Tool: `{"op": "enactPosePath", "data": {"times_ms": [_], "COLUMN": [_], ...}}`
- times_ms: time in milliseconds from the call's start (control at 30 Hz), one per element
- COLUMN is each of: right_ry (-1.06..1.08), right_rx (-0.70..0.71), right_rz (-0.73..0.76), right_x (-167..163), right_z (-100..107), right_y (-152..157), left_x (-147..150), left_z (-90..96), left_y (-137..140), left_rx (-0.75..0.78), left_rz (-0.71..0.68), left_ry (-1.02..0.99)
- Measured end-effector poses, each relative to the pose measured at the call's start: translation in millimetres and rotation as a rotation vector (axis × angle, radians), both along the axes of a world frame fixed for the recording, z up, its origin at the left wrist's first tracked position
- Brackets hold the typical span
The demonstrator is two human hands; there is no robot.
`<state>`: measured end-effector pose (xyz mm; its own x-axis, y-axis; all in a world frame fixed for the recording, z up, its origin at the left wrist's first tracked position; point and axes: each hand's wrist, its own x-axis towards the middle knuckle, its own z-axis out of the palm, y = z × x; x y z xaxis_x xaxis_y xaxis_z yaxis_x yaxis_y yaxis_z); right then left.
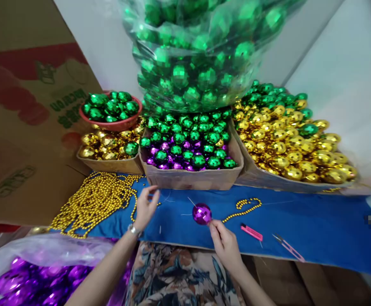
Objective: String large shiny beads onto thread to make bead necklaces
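My right hand (225,244) pinches a shiny purple faceted ball (202,213) at its lower right side, just above the blue cloth. A thin pale stick or needle (192,202) pokes out at the ball's upper left. A short strand of gold beads (249,206) lies to the right of the ball, its near end close to my fingertips. To the left, my left hand (147,207) is raised over the cloth with fingers apart and nothing visible in them. Gold beads and fine thread lie around that hand, partly hidden by it.
A gold bead pile (99,199) lies left on the blue cloth (325,225). Behind stand a carton of green and purple balls (188,178), gold balls (281,146), and a red bowl (118,124). A pink cutter (251,232) and thread snips (289,247) lie right.
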<state>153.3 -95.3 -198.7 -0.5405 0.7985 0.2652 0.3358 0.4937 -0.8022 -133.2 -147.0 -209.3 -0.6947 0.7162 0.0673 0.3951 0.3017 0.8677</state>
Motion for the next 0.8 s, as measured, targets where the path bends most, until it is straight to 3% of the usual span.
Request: {"op": "enactPosePath", "data": {"times_ms": [100, 167, 300, 433, 600, 800], "right_ry": [-0.014, -0.016, -0.010, -0.025, -0.046, -0.084], "right_rx": [0.020, 0.041, 0.078, 0.051, 0.055, 0.095], "right_rz": [0.014, 0.035, 0.067, 0.091, 0.116, 0.123], "right_x": [-3.9, -9.6, -19.6, -25.5, -32.9, -38.6], "right_z": [-3.8, -4.9, -5.2, -6.2, -6.4, -5.5], "right_y": [0.0, -1.1, -4.1, -5.7, -6.0, -6.8], "left_x": [-63.8, -86.7, -96.4, -97.5, -77.5, -1.6], "left_z": [-22.9, -35.2, -50.2, -49.3, -33.4, -2.0], "left_y": [11.1, 17.8, 22.9, 21.2, 11.3, -12.9], "left_rx": [-0.100, -0.151, -0.201, -0.183, -0.041, 0.150], "left_rz": [0.088, 0.084, 0.069, 0.090, 0.121, -0.040], "left_ry": [0.098, 0.118, 0.111, 0.038, -0.191, -0.684]}}
